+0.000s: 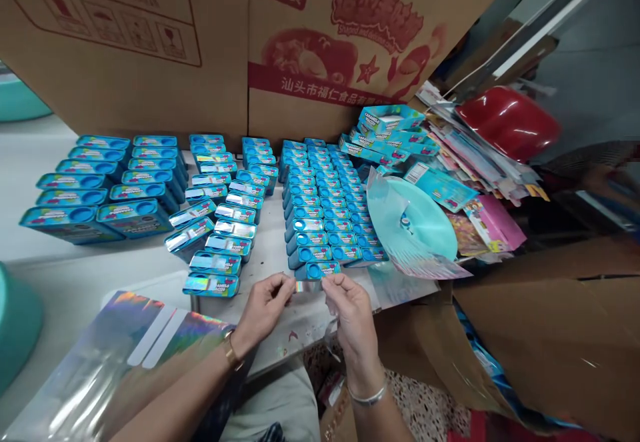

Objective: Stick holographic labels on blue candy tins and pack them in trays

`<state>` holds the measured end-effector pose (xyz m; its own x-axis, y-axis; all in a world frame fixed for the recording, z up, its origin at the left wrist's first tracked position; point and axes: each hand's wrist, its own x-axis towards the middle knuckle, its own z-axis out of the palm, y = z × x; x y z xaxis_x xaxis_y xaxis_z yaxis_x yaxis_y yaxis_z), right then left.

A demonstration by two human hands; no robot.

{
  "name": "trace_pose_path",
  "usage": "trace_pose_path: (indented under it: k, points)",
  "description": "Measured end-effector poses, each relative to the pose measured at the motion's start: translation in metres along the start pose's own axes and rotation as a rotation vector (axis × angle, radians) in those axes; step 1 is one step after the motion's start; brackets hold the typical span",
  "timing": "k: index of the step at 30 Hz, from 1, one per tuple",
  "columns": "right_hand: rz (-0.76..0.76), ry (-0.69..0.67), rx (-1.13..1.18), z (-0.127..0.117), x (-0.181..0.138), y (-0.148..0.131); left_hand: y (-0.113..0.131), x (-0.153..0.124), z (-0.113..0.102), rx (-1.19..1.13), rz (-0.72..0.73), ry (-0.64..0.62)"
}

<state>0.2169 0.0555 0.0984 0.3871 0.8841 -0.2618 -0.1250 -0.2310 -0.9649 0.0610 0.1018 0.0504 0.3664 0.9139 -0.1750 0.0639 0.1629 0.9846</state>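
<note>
Between my two hands a short shiny strip (309, 287), like a holographic sticker, is stretched level. My left hand (267, 309) pinches its left end, and my right hand (353, 309) pinches the right end. Just behind the strip stands a blue candy box (315, 270), its top facing up, at the front of a tight block of like boxes (305, 212). Left of that, more blue boxes (215, 262) stand in loose rows, several with a shiny strip across the top. A holographic sheet (165, 355) with white label shapes lies by my left forearm.
Large cardboard cartons (220, 95) wall off the back. At right are a turquoise round lid or dish (425, 219) under clear sheets, stacked open blue trays (390, 119), papers and a red bowl (510, 122). More boxes (80, 185) stand far left; an open carton (540, 309) sits low right.
</note>
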Motion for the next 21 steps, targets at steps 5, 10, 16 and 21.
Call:
trace_pose_path:
  k: [5,10,16,21]
  points:
    - [-0.244,0.245,-0.418,0.001,0.006,-0.001,0.005,0.013,0.004,0.105,0.040,0.043]
    - [-0.276,0.321,-0.599,-0.004,0.017,0.009,0.001,0.021,0.010,0.244,0.112,0.111]
    - [-0.358,0.356,-0.725,-0.005,0.027,0.019,-0.007,0.024,0.012,0.263,0.116,0.144]
    - [-0.383,0.360,-0.822,-0.006,0.029,0.019,-0.012,0.025,0.012,0.257,0.100,0.139]
